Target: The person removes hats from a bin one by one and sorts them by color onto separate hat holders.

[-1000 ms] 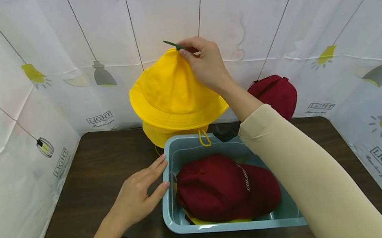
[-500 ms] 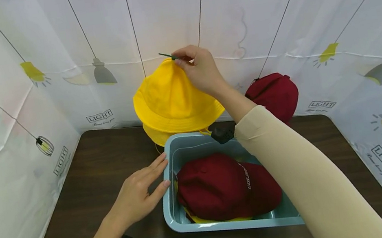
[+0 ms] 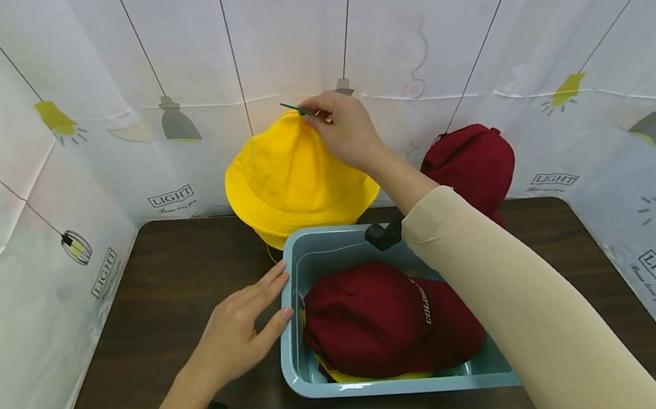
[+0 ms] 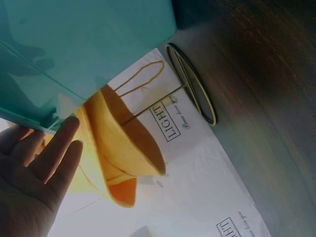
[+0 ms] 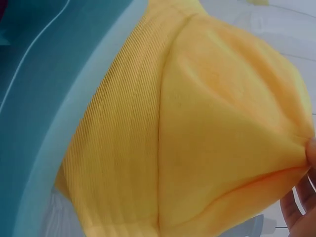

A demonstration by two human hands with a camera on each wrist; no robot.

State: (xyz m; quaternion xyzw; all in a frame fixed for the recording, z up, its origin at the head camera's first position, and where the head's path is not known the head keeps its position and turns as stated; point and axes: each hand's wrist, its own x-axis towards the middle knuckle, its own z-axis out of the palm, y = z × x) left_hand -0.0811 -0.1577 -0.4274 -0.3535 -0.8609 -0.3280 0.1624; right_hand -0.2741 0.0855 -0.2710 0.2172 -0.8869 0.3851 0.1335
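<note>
My right hand [image 3: 345, 128] pinches the green stem [image 3: 291, 108] and crown tip of a yellow bucket hat [image 3: 292, 174]. That hat sits over or against another yellow hat [image 4: 131, 150], whose brim and cord show in the left wrist view beside a wire stand [image 4: 185, 85]. My left hand [image 3: 239, 331], fingers extended, touches the left rim of a blue plastic bin [image 3: 292, 372]. Inside the bin lies a maroon cap [image 3: 358, 320] with white lettering, on top of something yellow [image 3: 360, 378]. The right wrist view shows the hat's crown up close, its tip between thumb and fingers.
Behind my right forearm, a second maroon cap [image 3: 477, 161] stands at the back right of the dark wooden table [image 3: 185, 268]. A white printed curtain [image 3: 403, 23] closes off the back and sides. My right sleeve covers the bin's right end.
My right hand has lowered the yellow bucket hat, and its brim now covers more of the yellow hat beneath. The left hand has stayed at the bin's rim.
</note>
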